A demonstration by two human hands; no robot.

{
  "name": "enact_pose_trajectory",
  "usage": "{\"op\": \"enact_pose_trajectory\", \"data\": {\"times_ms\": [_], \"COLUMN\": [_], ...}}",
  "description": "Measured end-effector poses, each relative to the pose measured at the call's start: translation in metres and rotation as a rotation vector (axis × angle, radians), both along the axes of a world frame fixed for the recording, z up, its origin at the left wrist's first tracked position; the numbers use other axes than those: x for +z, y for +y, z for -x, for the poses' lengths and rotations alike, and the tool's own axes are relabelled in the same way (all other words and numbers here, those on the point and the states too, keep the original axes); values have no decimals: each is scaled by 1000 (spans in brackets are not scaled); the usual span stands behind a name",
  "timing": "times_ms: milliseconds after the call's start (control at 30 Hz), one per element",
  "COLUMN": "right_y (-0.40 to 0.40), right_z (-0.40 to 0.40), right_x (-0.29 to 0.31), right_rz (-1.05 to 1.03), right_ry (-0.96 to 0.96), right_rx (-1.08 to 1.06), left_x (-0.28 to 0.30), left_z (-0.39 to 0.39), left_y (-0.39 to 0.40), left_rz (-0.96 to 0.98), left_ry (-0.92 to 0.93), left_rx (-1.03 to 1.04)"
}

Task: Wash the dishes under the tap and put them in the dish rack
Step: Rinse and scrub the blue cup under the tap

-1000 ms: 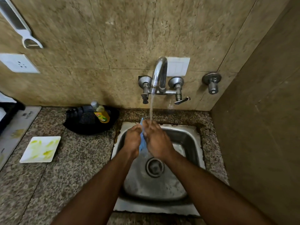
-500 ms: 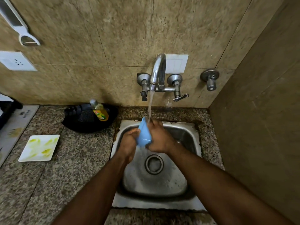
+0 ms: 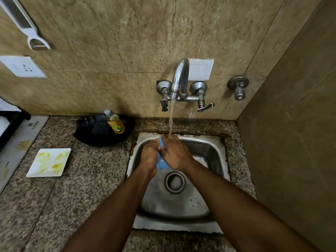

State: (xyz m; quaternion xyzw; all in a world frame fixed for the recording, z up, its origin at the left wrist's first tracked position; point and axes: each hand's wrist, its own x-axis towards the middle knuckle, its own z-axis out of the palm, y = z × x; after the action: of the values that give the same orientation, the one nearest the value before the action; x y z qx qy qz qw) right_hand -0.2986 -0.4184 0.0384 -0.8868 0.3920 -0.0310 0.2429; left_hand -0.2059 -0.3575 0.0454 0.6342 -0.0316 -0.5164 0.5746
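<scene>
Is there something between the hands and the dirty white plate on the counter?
Nothing visible blocks the way. Both the left hand and right hand grip a blue dish under the tap; the white plate lies left on bare granite counter.

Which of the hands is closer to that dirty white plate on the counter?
Left. The left hand is over the sink's side nearest the white plate; the right hand is beyond it, under the tap's stream.

home kitchen: steel sink (image 3: 214, 151), wall tap (image 3: 180, 79), granite counter (image 3: 81, 188).
</scene>
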Motion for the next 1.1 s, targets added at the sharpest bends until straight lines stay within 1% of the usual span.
{"op": "enact_pose_trajectory", "data": {"times_ms": [67, 100, 200, 233, 267, 367, 400, 433, 467, 533, 600, 667, 767, 800, 867, 900, 933, 1000, 1033, 1067, 1100], "right_y": [-5, -3, 10, 10, 7, -17, -24, -28, -29, -25, -20, -14, -2, 3, 14, 20, 23, 21, 16, 9, -1], "right_z": [-4, -5, 0, 2, 3, 2, 2, 4, 5, 10, 13, 12, 12, 13, 15, 16, 17, 17, 15, 11, 7], "right_x": [4, 5, 3, -1, -5, -3, 2, 6, 7, 11, 12, 10, 6, 6, 5, 4, 2, -3, -5, -3, 1], "right_rz": [-24, 8, 255, 260, 202, -170, -247, -275, -262, -170, -65, 10, 116, 166, 244, 259, 267, 258, 229, 165, 38], "right_ry": [21, 47, 55, 31, 0, -99, -121, -133, -132, -116, -113, -89, -64, -55, -46, -53, -77, -163, -209, -235, -236], "right_rx": [-22, -14, 119, 130, 96, -177, -215, -192, -125, 13, 91, 140, 132, 141, 178, 187, 184, 141, 88, 16, -84], "left_x": [-1, -4, -2, 4, 7, 8, 3, 2, 0, 1, 7, 4, 9, 14, 15, 14, 16, 19, 23, 22, 22], "left_z": [-1, -4, -13, -14, -15, -14, -15, -15, -17, -20, -20, -22, -23, -21, -19, -19, -18, -16, -12, -10, -7], "left_y": [6, 9, 13, 15, 15, 16, 17, 18, 19, 19, 18, 15, 9, 5, -7, -10, -13, -12, -11, -9, -8], "left_rz": [27, 37, 44, 55, 72, 163, 199, 228, 258, 302, 285, 226, 123, 100, 35, -3, -17, -19, -9, -1, 3], "left_ry": [37, 36, 36, 43, 43, -43, -52, -42, -42, -8, 72, 111, 142, 190, 166, 77, -5, 11, 53, 69, 51], "left_rx": [10, 15, 27, 8, -22, -137, -154, -173, -184, -216, -223, -184, -109, -100, -90, -76, -54, -69, -65, -66, -87]}}
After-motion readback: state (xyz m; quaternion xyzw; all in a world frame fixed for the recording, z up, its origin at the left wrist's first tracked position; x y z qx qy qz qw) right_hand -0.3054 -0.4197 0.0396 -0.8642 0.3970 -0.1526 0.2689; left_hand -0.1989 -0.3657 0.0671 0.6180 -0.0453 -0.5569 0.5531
